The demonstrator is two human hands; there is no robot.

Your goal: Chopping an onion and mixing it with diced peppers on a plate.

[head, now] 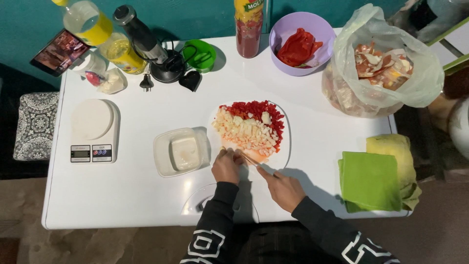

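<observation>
Both hands work at the cutting board's [285,146] near edge: right hand [285,189] clenched around a knife [255,162], left hand [226,166] pinning food (too small to identify) beside diced pieces [246,128] on the bench [137,195].

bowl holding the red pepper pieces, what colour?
Lilac purple bowl, clearest in the head view.

The tall red sauce bottle [248,27] and the clear yellow-labelled plastic bottle [88,19] lose their tops to the upper edge. The thin knife blade [250,159] blurs against the white oval plate [285,146]. The small kitchen scale's display [80,153] is unreadable.
</observation>
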